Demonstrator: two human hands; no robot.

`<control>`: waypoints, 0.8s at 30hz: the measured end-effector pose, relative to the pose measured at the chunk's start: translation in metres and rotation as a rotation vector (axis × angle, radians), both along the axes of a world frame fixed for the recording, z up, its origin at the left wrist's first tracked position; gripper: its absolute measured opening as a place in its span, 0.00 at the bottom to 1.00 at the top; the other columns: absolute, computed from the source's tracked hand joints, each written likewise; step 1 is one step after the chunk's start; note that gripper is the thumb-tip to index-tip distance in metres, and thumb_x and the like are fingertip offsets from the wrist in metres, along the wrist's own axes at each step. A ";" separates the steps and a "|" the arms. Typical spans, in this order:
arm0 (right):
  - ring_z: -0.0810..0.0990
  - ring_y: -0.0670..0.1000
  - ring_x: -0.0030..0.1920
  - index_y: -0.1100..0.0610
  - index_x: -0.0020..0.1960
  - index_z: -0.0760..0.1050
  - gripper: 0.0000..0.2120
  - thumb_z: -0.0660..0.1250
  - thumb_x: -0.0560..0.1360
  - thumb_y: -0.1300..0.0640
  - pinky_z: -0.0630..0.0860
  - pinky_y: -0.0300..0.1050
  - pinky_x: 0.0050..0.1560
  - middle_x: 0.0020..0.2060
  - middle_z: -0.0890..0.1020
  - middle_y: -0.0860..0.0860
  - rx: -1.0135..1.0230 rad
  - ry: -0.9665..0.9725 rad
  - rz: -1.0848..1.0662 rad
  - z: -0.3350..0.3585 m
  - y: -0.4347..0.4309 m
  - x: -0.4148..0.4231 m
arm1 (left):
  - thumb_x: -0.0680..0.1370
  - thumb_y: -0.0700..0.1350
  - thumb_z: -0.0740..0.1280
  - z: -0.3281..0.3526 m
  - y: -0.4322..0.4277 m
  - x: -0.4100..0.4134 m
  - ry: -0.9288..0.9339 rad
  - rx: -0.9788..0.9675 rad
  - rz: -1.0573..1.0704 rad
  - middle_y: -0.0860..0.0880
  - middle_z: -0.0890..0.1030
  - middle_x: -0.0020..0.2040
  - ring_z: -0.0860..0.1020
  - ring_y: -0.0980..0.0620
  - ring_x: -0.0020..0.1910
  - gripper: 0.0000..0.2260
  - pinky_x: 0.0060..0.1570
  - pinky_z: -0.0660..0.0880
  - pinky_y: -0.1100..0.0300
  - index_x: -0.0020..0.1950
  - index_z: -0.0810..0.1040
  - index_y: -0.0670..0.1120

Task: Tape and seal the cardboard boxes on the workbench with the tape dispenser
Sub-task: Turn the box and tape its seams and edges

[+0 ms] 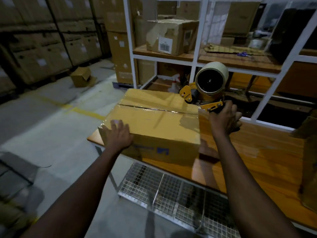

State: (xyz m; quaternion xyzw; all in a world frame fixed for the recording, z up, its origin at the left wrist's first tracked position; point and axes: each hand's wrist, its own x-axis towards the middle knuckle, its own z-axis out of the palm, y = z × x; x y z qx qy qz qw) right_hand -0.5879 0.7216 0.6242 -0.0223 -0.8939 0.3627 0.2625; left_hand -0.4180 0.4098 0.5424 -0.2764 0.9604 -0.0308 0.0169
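Cardboard box (154,121): sitting closed at the left end of the wooden bench (257,152), its top seam running left to right so the dispenser can be drawn straight along it.
Clear tape (154,109): lying glossy over that seam and seemingly reaching the right edge.
Left grip (119,134): pressing flat on the near left corner of the top with fingers straight and spread, probably bracing the box against the tape's pull.
Right grip (223,119): clamping around the handle of the yellow tape dispenser (205,93), holding it at the box's far right top edge, roll uppermost.
Step in hand: likely carrying the strip over the edge before cutting.
Risk: the box is sitting near the bench end, so a hard tug could shift it.
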 end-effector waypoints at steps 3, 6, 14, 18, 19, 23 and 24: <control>0.68 0.63 0.61 0.54 0.57 0.70 0.14 0.66 0.73 0.55 0.63 0.61 0.61 0.60 0.74 0.55 -0.020 0.003 0.007 -0.001 -0.003 0.001 | 0.77 0.68 0.41 0.000 0.009 -0.014 -0.011 0.116 0.022 0.40 0.53 0.80 0.49 0.33 0.77 0.38 0.70 0.47 0.27 0.79 0.55 0.44; 0.68 0.63 0.61 0.53 0.56 0.70 0.14 0.66 0.72 0.53 0.64 0.62 0.61 0.60 0.74 0.54 -0.044 -0.001 -0.009 -0.002 0.002 0.000 | 0.78 0.70 0.46 0.002 0.075 -0.035 0.003 0.198 -0.120 0.43 0.45 0.81 0.44 0.37 0.79 0.38 0.70 0.42 0.29 0.81 0.47 0.47; 0.68 0.62 0.61 0.53 0.57 0.69 0.16 0.68 0.71 0.54 0.64 0.61 0.58 0.59 0.73 0.55 -0.002 -0.010 -0.061 -0.002 0.036 0.000 | 0.75 0.65 0.64 -0.003 0.170 -0.085 -0.036 0.204 -0.256 0.43 0.44 0.81 0.44 0.32 0.77 0.45 0.70 0.45 0.28 0.81 0.45 0.46; 0.67 0.62 0.60 0.53 0.57 0.69 0.15 0.67 0.72 0.54 0.64 0.61 0.56 0.59 0.72 0.55 0.038 -0.004 -0.050 -0.002 0.036 0.003 | 0.76 0.62 0.64 -0.003 0.170 -0.078 -0.053 0.213 -0.341 0.44 0.45 0.81 0.45 0.32 0.78 0.43 0.70 0.47 0.28 0.81 0.46 0.46; 0.67 0.62 0.60 0.53 0.58 0.69 0.16 0.68 0.72 0.55 0.64 0.61 0.56 0.60 0.72 0.55 0.047 -0.007 -0.039 -0.002 0.033 0.003 | 0.76 0.62 0.64 -0.003 0.168 -0.074 -0.063 0.201 -0.387 0.45 0.45 0.81 0.45 0.33 0.78 0.43 0.70 0.47 0.28 0.81 0.46 0.46; 0.67 0.62 0.60 0.54 0.59 0.69 0.18 0.68 0.71 0.58 0.64 0.59 0.56 0.60 0.72 0.55 0.080 -0.014 0.029 0.000 0.006 0.010 | 0.74 0.61 0.66 -0.001 0.142 -0.054 -0.110 -0.008 -0.704 0.47 0.48 0.81 0.51 0.39 0.78 0.44 0.70 0.59 0.38 0.81 0.46 0.45; 0.67 0.62 0.60 0.54 0.59 0.69 0.17 0.68 0.71 0.58 0.64 0.59 0.56 0.60 0.72 0.56 0.090 -0.006 0.054 0.000 -0.004 0.012 | 0.74 0.61 0.66 0.000 0.131 -0.048 -0.122 -0.048 -0.767 0.48 0.48 0.81 0.52 0.41 0.78 0.44 0.69 0.60 0.40 0.81 0.46 0.47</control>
